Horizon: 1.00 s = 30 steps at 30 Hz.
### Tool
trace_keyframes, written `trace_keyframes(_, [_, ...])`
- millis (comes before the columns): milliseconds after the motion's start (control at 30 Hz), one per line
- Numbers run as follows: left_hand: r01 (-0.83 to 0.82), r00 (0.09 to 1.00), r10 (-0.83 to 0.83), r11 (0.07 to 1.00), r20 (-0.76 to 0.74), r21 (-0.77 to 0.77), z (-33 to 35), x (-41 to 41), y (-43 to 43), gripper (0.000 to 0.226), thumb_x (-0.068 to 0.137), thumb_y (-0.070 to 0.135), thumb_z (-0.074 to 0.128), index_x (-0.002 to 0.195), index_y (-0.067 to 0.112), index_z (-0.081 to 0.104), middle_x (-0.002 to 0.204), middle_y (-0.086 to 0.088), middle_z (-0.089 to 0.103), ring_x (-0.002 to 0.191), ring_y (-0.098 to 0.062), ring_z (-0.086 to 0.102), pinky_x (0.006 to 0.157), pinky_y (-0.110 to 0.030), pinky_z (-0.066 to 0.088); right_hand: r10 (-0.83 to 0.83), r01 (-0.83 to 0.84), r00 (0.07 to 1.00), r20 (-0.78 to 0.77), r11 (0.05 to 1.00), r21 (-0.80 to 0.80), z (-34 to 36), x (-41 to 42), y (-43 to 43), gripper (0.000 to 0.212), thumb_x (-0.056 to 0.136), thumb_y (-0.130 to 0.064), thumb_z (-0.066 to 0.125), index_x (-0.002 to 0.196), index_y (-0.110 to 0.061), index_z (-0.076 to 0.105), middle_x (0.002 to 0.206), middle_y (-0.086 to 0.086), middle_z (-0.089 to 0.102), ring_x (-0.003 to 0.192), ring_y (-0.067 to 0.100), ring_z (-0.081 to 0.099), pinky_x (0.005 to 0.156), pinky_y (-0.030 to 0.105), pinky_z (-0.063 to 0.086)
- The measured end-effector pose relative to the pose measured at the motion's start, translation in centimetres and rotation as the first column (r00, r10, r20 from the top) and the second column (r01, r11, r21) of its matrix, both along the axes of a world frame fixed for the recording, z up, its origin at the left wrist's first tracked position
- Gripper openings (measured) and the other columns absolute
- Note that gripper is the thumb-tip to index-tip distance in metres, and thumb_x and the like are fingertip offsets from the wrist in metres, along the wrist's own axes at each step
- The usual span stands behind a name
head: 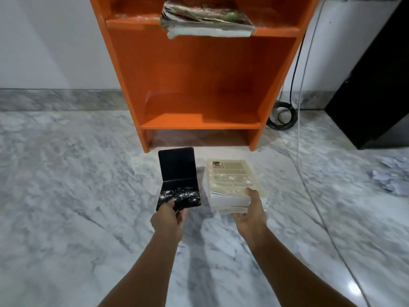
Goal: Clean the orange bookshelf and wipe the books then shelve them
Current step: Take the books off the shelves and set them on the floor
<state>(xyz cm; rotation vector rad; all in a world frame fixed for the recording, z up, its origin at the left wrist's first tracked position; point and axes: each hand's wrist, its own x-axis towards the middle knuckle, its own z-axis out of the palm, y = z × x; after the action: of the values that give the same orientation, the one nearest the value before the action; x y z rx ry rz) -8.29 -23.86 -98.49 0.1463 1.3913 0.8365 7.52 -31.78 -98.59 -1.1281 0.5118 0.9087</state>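
The orange bookshelf (199,80) stands against the wall, its lower shelf bare. A stack of worn magazines (208,21) lies on the upper shelf and juts over its front edge. My left hand (169,216) grips the near edge of a black bent bookend (178,180), whose flat base carries white dust. My right hand (252,209) holds a small stack of pale books (234,185) above the floor, thumb on the top cover and fingers under the stack. Both are in front of the shelf's base.
Grey-white marble floor (66,185) spreads all around. A coil of black cable (282,116) and a thin white wire (303,151) lie right of the shelf. A black cabinet (376,85) stands at far right, with crumpled paper (391,176) on the floor nearby.
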Motion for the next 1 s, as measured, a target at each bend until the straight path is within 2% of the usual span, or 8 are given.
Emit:
trace_keyframes(200, [0.020,0.999,-0.020,1.000,-0.027,0.000,-5.0,-1.1,0.7,0.015,0.094,0.000,0.056,0.109,-0.001,0.059,0.080,-0.015,0.063,0.069,-0.025,0.062,0.060,-0.030,0.058,0.074,-0.073,0.996,0.046,0.997,-0.030,-4.9,-0.6,-0.6,0.043,0.083,-0.024,0.069,0.121,-0.009,0.056,0.105,0.013,0.063,0.092,0.032,0.064,0.056,0.037,0.055])
trace_keyframes(367, [0.029,0.998,-0.030,0.999,-0.057,-0.016,-7.4,-1.7,0.4,0.012,0.095,0.000,0.055,0.106,-0.004,0.056,0.078,-0.016,0.061,0.062,-0.025,0.058,0.048,-0.027,0.056,0.132,-0.130,0.988,0.076,0.991,-0.035,-7.1,-0.6,-1.0,0.039,0.082,-0.028,0.068,0.117,-0.013,0.060,0.117,0.019,0.065,0.102,0.043,0.064,0.075,0.060,0.054])
trace_keyframes(500, [0.025,0.993,-0.031,0.998,-0.117,-0.056,-9.5,-1.2,0.3,0.009,0.095,0.006,0.061,0.092,-0.002,0.057,0.074,-0.014,0.060,0.050,-0.020,0.060,0.038,-0.021,0.051,0.119,-0.119,0.993,-0.002,0.992,-0.048,-7.4,-0.2,-1.3,0.042,0.081,-0.020,0.072,0.120,-0.012,0.058,0.114,0.017,0.067,0.100,0.039,0.066,0.067,0.048,0.058])
trace_keyframes(600, [0.096,0.967,-0.113,0.992,-0.227,-0.084,-11.0,-1.1,0.0,0.023,0.094,0.017,0.066,0.088,-0.004,0.060,0.068,-0.015,0.063,0.051,-0.022,0.058,0.049,-0.028,0.052,0.155,-0.155,0.988,-0.012,0.983,-0.095,-7.6,-0.1,-1.8,0.040,0.086,-0.013,0.069,0.123,-0.010,0.054,0.112,0.015,0.065,0.096,0.032,0.065,0.056,0.035,0.058])
trace_keyframes(667, [0.132,0.943,-0.154,0.987,-0.296,-0.094,-11.9,-1.5,-0.3,0.028,0.092,0.022,0.067,0.082,-0.003,0.061,0.058,-0.012,0.064,0.043,-0.019,0.057,0.046,-0.027,0.050,0.175,-0.177,0.984,-0.032,0.980,-0.088,-8.4,-0.1,-2.2,0.045,0.084,-0.014,0.072,0.125,-0.010,0.055,0.116,0.016,0.064,0.102,0.035,0.064,0.068,0.043,0.060])
trace_keyframes(800, [0.255,0.854,-0.274,0.961,-0.442,-0.102,-12.9,-2.4,-1.1,0.039,0.092,0.034,0.065,0.077,-0.003,0.067,0.052,-0.012,0.063,0.035,-0.017,0.052,0.040,-0.023,0.038,0.249,-0.238,0.969,0.004,0.932,-0.272,-8.9,-0.2,-3.1,0.049,0.082,-0.022,0.077,0.121,-0.006,0.053,0.115,0.016,0.062,0.104,0.036,0.063,0.072,0.042,0.058])
trace_keyframes(900, [0.356,0.736,-0.367,0.924,-0.569,-0.136,-12.9,-2.7,-1.4,0.046,0.093,0.040,0.061,0.070,0.002,0.071,0.058,-0.010,0.069,0.049,-0.020,0.059,0.049,-0.025,0.042,0.246,-0.223,0.969,0.022,0.911,-0.348,-8.9,-0.5,-3.2,0.053,0.080,-0.026,0.080,0.119,-0.005,0.051,0.115,0.018,0.063,0.099,0.038,0.066,0.046,0.028,0.054])
trace_keyframes(1000, [0.470,0.534,-0.494,0.848,-0.686,-0.245,-13.3,-3.0,-1.8,0.050,0.094,0.045,0.057,0.094,-0.003,0.071,0.087,-0.016,0.073,0.076,-0.026,0.065,0.065,-0.028,0.046,0.215,-0.186,0.976,0.026,0.893,-0.410,-9.3,-0.6,-3.1,0.056,0.077,-0.028,0.083,0.114,-0.005,0.049,0.109,0.020,0.065,0.091,0.038,0.069,0.036,0.025,0.051])
